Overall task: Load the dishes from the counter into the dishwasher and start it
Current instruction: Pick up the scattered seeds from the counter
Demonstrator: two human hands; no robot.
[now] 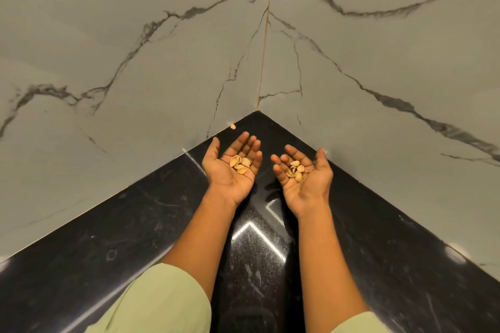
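Both my hands are held palm up over the far corner of a black counter [135, 238]. My left hand [232, 167] lies flat with several pistachio shells [240, 164] resting in its palm. My right hand [304, 173] is also palm up, fingers slightly cupped, carrying several pistachio shells [296, 169]. Neither hand's fingers close round the shells. No dishes and no dishwasher are in view.
Grey marble-patterned walls [135, 48] meet in a corner behind the counter. One loose shell [232, 126] lies at the foot of the left wall, and another small piece [326, 151] sits by the right wall beyond my right thumb. Light green sleeves cover my upper arms.
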